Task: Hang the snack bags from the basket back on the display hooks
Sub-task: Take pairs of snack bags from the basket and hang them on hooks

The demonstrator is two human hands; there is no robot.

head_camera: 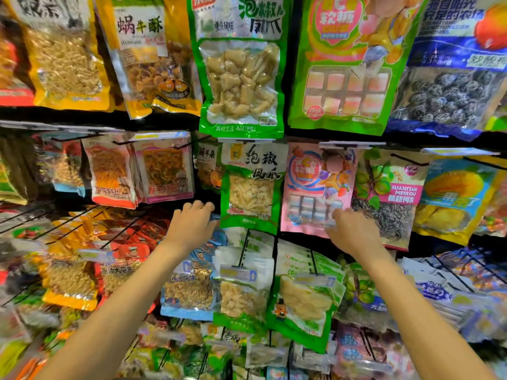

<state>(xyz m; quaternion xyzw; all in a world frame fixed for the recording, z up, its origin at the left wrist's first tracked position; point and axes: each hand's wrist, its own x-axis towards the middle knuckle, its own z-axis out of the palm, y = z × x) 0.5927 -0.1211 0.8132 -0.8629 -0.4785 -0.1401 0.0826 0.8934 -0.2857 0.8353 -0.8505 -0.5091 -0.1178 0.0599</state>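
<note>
Head view: both arms stretched up toward middle row of hanging snack bags. Left hand (195, 218) raised beside green chicken-feet bag (251, 187), fingers curled over, knuckles toward camera; grasp unclear, cannot tell. Right hand (349, 229) reaching onto pink candy bag (315, 187), fingers at lower edge, probably steadying it on its hook (348, 146); hold also unclear. Basket out of sight.

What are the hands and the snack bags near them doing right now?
left hand: reaching up beside the green bag, fingers curled; whether it holds anything, cannot tell.
right hand: fingers at the lower part of the pink candy bag.
green bag: hanging upright between the hands.
pink candy bag: hanging on the middle row.
plum bag: hanging right of the pink one.
basket: not in view.
</note>
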